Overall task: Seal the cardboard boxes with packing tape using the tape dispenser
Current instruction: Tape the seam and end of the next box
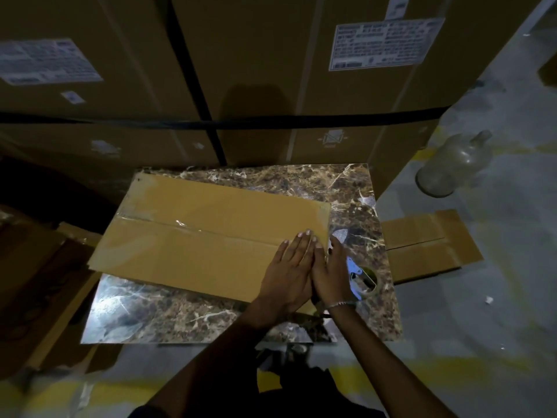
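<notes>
A flattened cardboard box (pixel 193 233) lies on a marble slab (pixel 187 315). Clear packing tape (pixel 180 223) runs along its centre seam from the left. My left hand (pixel 291 267) lies flat with straight fingers on the box's right end, over the seam. Beside it, touching, my right hand (pixel 330 270) presses with straight fingers at the box's right edge. The tape dispenser (pixel 363 280), blue-white with a tape roll, lies on the slab just right of my right hand, partly hidden by it.
Large strapped cartons (pixel 241 70) with labels stand close behind the slab. A clear glass bottle (pixel 452 164) lies on the floor at right. Another flat cardboard piece (pixel 428 245) sits right of the slab. More cardboard (pixel 45 282) is stacked at left.
</notes>
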Action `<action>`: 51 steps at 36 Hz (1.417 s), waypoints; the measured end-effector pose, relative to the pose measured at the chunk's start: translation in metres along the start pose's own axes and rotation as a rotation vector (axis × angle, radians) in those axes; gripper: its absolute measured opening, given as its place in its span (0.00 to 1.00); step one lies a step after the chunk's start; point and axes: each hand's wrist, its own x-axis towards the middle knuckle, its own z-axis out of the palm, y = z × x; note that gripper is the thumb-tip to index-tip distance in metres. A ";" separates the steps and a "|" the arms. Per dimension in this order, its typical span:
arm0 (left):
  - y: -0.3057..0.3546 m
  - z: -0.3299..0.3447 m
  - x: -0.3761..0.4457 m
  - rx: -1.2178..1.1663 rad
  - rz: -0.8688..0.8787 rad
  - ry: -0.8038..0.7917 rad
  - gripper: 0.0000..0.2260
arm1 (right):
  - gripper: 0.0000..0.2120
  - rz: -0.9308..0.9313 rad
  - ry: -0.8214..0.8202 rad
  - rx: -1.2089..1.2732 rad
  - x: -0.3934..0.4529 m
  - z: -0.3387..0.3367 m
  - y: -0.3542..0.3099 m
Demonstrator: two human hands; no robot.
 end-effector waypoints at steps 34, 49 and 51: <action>-0.359 -0.109 -0.086 -0.335 -1.059 0.117 0.53 | 0.41 0.265 0.274 -0.443 0.002 0.046 -0.029; -0.269 -0.081 -0.075 -0.192 -0.671 0.416 0.27 | 0.29 0.305 0.081 0.166 0.007 0.018 -0.018; -0.221 -0.064 -0.066 -0.162 -0.477 0.324 0.28 | 0.23 0.287 0.126 0.196 0.010 0.011 0.009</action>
